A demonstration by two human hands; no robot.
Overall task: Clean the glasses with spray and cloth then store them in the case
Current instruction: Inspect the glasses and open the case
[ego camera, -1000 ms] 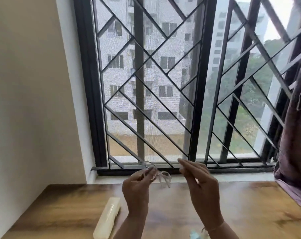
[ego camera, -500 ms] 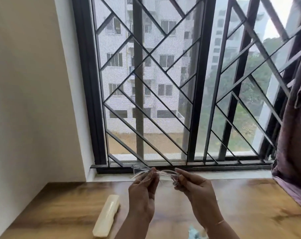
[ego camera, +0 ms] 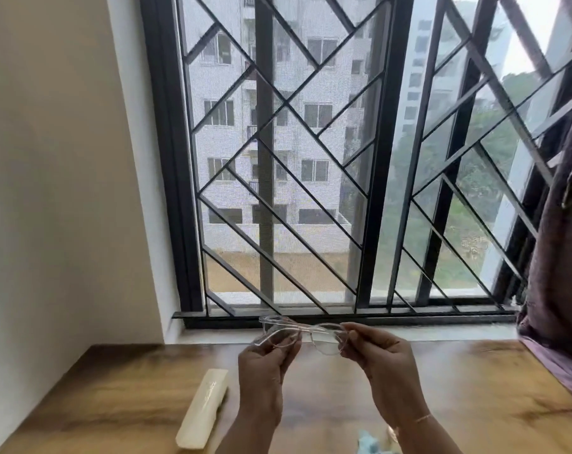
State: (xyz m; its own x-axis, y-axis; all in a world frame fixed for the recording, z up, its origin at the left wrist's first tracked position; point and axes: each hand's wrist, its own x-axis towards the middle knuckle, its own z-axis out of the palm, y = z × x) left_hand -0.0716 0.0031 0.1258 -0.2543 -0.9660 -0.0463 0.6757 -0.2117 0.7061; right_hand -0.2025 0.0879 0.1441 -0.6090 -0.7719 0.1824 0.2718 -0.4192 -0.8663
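Observation:
I hold a pair of clear-framed glasses (ego camera: 305, 334) up in front of the window, above the wooden table (ego camera: 120, 394). My left hand (ego camera: 266, 365) pinches the left side of the frame near its folded arm. My right hand (ego camera: 378, 362) pinches the right lens rim. A cream glasses case (ego camera: 203, 408) lies shut on the table to the left of my left forearm. A corner of light blue cloth (ego camera: 369, 444) shows at the bottom edge between my forearms. No spray bottle is in view.
A barred window (ego camera: 310, 178) with a dark frame fills the back, with a pale sill under it. A white wall (ego camera: 48, 191) stands on the left. A purple curtain (ego camera: 559, 257) hangs at the right and drapes over the table's right edge.
The glasses went from dangling in my left hand alone to being held level by both hands. My right hand closed in and took the right lens rim.

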